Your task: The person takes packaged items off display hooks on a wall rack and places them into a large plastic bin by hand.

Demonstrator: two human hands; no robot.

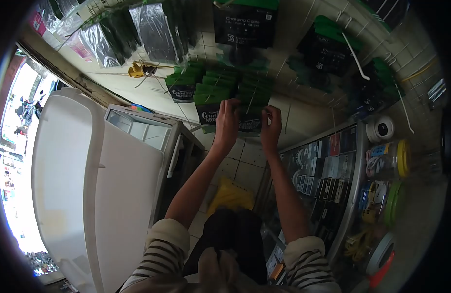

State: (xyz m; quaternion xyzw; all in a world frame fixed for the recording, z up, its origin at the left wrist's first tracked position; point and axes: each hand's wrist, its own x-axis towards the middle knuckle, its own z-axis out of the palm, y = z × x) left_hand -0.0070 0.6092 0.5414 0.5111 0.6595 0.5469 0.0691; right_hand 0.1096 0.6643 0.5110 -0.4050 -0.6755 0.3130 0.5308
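Several green and black packets marked "Country Music" [210, 105] hang in rows on the wall rack. My left hand [227, 123] is at the right edge of one front packet, its fingers bent and pressed together; what they grip is too small to make out. Beside it, my right hand [271, 126] has its fingers curled into a pinch at the right edge of the neighbouring packet [250, 122]. Whether that pinch holds the packet's edge is unclear.
Charging cable packets [245, 27] hang above. At the right stands a glass display case [328, 171] with boxes, beside jars of cables [387, 158]. A white panel [69, 180] and a cabinet [142, 132] stand left. A yellow bag [231, 194] lies on the floor.
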